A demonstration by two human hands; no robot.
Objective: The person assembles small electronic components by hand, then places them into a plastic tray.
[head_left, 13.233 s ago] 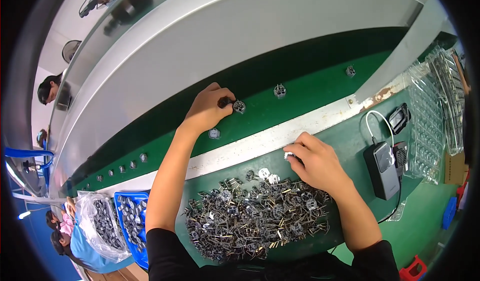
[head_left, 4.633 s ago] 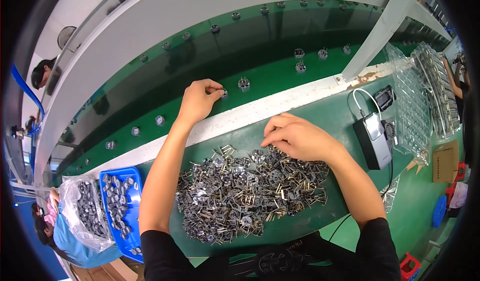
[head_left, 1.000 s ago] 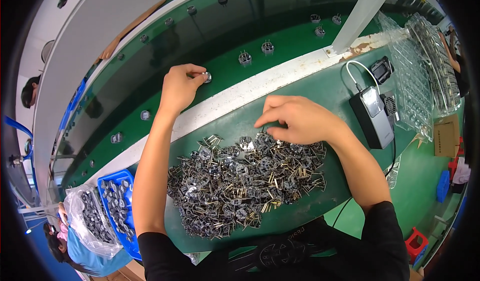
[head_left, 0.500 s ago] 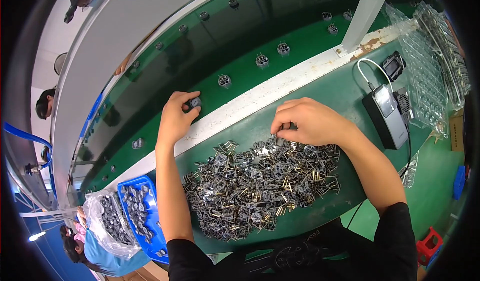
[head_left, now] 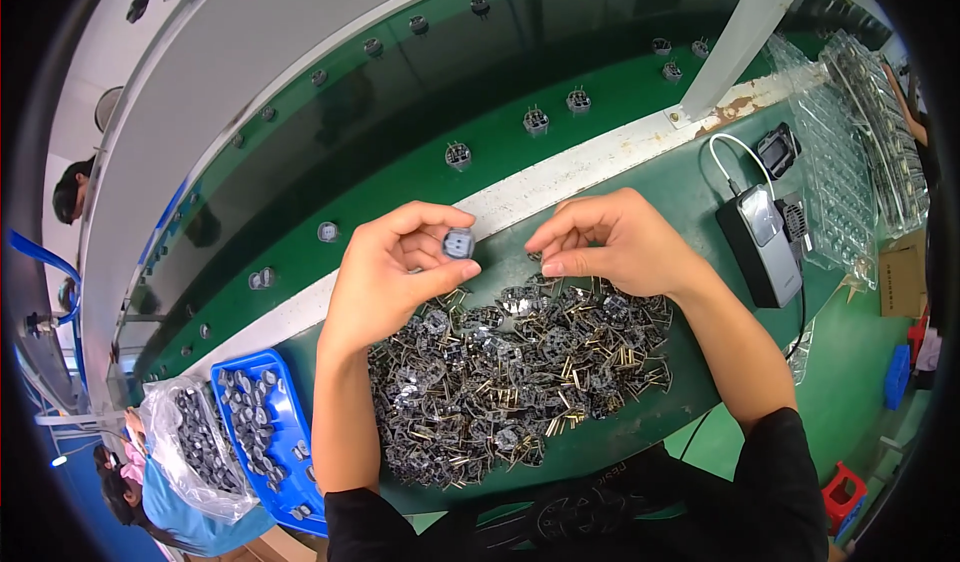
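My left hand (head_left: pixel 375 277) is closed, pinching a small round grey plastic housing (head_left: pixel 458 243) between thumb and fingers, with slots in the face turned up. Opposite it, my right hand (head_left: pixel 625 247) is also closed, its thumb and fingertips around a small dark part (head_left: pixel 535 257), mostly hidden by the fingers. Both hands hover above the far edge of a wide heap of small dark parts with brass-coloured pins (head_left: pixel 510 382) on the green table. A short gap separates the two hands.
Beyond a white rail (head_left: pixel 560 184) runs a green conveyor belt (head_left: pixel 400 197) carrying spaced round parts. At left stand a blue tray (head_left: pixel 290 417) of grey housings and a clear bag (head_left: pixel 160 402) of more. A power bank (head_left: pixel 765 252) and clear plastic trays (head_left: pixel 825 172) lie right.
My left hand has come back from over the belt, bringing the grey housing toward my right hand. My right hand has lifted slightly off the heap. Parts on the belt have shifted.
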